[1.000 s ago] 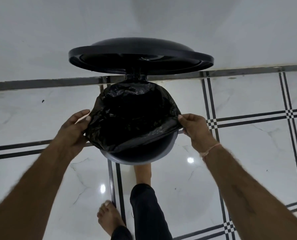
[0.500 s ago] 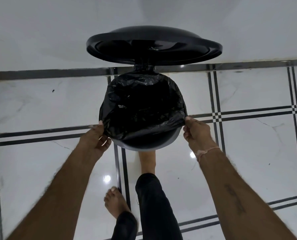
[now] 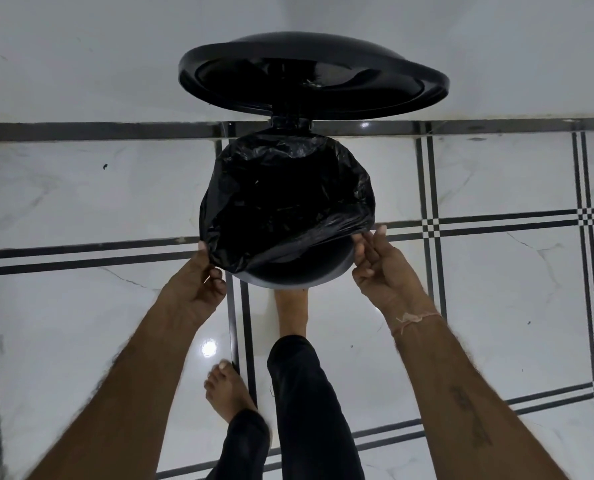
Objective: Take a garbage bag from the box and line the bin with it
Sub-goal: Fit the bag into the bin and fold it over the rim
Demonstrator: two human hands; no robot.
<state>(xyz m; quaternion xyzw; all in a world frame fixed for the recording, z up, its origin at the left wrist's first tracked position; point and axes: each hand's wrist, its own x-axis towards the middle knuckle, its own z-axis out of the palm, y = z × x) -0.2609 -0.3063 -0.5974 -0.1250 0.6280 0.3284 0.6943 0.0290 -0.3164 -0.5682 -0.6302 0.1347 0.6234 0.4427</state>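
Left hand point(image 3: 193, 289) moved in, both hands' fingers gripping crinkled black bag point(image 3: 288, 202) over bin point(image 3: 299, 275) rim.

A glossy white marble-tile floor point(image 3: 496, 289) with dark striped border lines carries everything. The black bin point(image 3: 299, 277) stands on it near the far wall, lid raised. One bare foot point(image 3: 228, 393) rests flat on the tiles, near and left of the bin.
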